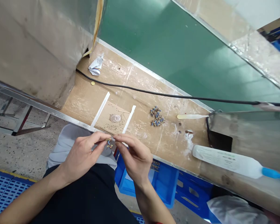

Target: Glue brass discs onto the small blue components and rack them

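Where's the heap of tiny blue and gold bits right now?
In the head view, the blue and gold heap lies just right of the middle on the worktop, below the black cable and left of the pale flat stick.

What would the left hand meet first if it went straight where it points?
Likely the right hand: its fingers lie just beyond those of the left hand, though depth is unclear.

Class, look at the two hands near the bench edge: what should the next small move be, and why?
Probably a slight fingertip adjustment by the right hand, while the left hand steadies the small metal part. The part appears pinched at the left fingertips, and the right fingertips are right beside it.
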The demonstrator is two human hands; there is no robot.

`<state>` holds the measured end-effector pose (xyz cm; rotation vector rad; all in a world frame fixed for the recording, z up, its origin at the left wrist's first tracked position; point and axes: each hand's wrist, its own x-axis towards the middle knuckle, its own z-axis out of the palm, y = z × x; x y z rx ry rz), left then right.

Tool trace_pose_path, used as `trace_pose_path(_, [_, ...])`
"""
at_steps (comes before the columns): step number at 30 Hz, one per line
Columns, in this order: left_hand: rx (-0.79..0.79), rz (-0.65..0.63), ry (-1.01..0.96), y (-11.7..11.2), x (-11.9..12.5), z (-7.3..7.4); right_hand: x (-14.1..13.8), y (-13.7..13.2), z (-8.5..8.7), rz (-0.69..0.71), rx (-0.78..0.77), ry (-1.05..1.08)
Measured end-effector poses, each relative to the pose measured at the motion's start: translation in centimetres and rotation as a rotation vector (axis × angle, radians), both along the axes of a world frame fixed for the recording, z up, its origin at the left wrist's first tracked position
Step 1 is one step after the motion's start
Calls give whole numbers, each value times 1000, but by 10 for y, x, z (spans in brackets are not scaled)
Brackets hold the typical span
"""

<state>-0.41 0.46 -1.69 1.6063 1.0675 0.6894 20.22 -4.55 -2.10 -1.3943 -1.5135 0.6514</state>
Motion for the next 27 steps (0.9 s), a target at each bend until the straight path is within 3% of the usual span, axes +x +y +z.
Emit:
trace_pose_path(16, [20,17,-10,2,6,1,-6,-2,-10,-34,-196,408])
trace_pose_path(27, [15,-33,-69,3,18,0,0,-9,-6,-33,-256,494])
